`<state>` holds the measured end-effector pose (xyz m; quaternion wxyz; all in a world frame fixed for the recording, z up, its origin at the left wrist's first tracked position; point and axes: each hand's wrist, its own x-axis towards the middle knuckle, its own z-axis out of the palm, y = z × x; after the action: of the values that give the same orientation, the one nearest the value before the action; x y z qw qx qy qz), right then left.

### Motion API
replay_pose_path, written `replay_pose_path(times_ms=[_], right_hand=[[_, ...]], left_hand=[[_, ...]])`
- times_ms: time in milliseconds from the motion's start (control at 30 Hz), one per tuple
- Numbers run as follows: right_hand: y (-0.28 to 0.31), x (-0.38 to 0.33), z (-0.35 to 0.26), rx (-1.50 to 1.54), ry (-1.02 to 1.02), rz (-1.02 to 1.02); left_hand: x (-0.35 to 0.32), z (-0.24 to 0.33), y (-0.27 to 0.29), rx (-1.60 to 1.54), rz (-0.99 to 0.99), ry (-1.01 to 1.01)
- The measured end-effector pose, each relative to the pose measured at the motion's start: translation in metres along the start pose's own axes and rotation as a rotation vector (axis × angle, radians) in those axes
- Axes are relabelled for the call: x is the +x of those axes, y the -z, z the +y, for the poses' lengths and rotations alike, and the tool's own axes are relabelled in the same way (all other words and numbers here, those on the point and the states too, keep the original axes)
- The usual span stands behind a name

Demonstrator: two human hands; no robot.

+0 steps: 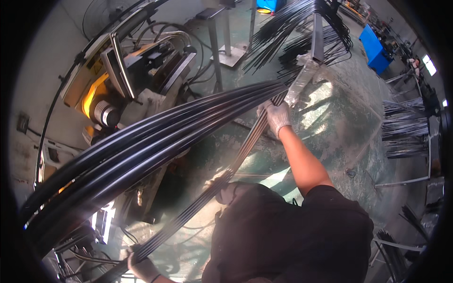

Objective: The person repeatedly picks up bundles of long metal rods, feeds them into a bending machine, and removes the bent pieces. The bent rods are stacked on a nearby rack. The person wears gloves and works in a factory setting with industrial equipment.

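Both hands grip one thin bundle of black rods, one at each end of its visible run.

Your right hand (277,117), in a light work glove, is closed around the upper end of the thin rod bundle (226,172), just beside a clear plastic wrap (302,80) hanging from an upright metal post (317,35). Your left hand (140,265), at the lower edge of view, is clenched around the lower end of the same bundle. The bundle runs diagonally across your dark shirt front, above the green floor (339,122). A thicker sheaf of black tubes (141,141) arcs to the left of it, passing in front of a yellow and grey machine (122,80). More black rods (302,28) fan out from the post, and a blue bin (376,47) stands well apart at upper right.
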<state>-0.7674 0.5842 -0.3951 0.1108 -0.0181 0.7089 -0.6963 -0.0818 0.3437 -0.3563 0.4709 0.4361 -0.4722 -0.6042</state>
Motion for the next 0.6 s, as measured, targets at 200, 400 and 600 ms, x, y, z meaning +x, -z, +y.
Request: replay_pose_path(times_ms=[200, 400, 600], right_hand=[[0.133, 0.093, -0.108, -0.190, 0.343, 0.280], [0.227, 0.217, -0.173, -0.766, 0.540, 0.381], [0.289, 0.384, -0.144, -0.958, 0.532, 0.280]], left_hand=[[-0.090, -0.176, -0.189, -0.702, 0.008, 0.423], [-0.150, -0.278, -0.323, -0.778, 0.178, 0.846], [-0.193, -0.234, -0.505, 1.035, -0.513, 0.684]])
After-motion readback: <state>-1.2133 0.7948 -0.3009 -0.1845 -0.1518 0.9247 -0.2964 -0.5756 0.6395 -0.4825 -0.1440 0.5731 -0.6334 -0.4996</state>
